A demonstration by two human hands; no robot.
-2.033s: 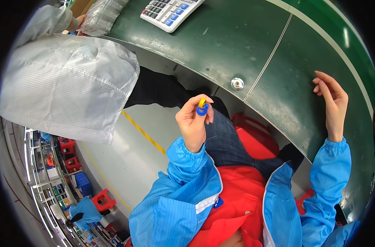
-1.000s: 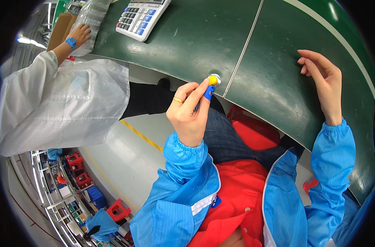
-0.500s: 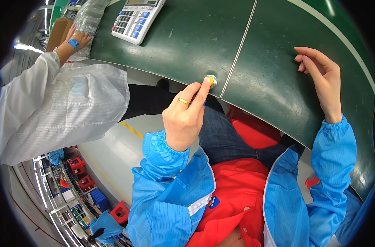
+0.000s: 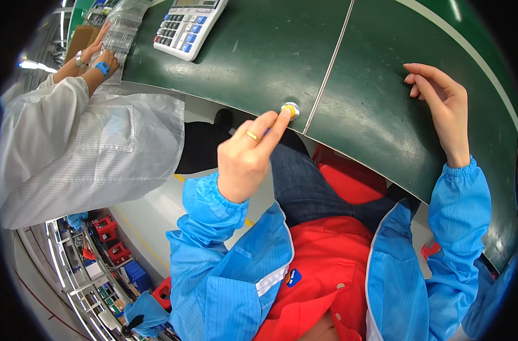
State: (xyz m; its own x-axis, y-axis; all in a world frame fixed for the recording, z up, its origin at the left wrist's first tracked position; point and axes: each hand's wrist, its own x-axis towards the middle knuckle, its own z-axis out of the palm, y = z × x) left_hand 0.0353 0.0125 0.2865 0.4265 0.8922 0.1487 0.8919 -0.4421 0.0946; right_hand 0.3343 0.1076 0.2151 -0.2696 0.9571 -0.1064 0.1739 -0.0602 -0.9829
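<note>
My left hand (image 4: 245,162) reaches up to the near edge of the dark green table (image 4: 259,68). Its thumb and forefinger pinch a small yellow and blue part (image 4: 291,110), held against a small silver ring (image 4: 287,105) that sits at the table's edge. A gold ring is on one finger. My right hand (image 4: 443,111) rests on the table to the right, fingers slightly bent and apart, holding nothing. Both my arms are in blue sleeves.
A white calculator (image 4: 188,25) lies at the far side of the table. A co-worker in a white coat (image 4: 83,148) sits at my left, hands on a clear plastic bag (image 4: 120,31) beside a cardboard box (image 4: 80,40). Shelves with red bins (image 4: 108,238) stand lower left.
My left hand has carried the yellow and blue part from in front of my chest up to the silver ring at the table's edge. My right hand has hardly moved.
</note>
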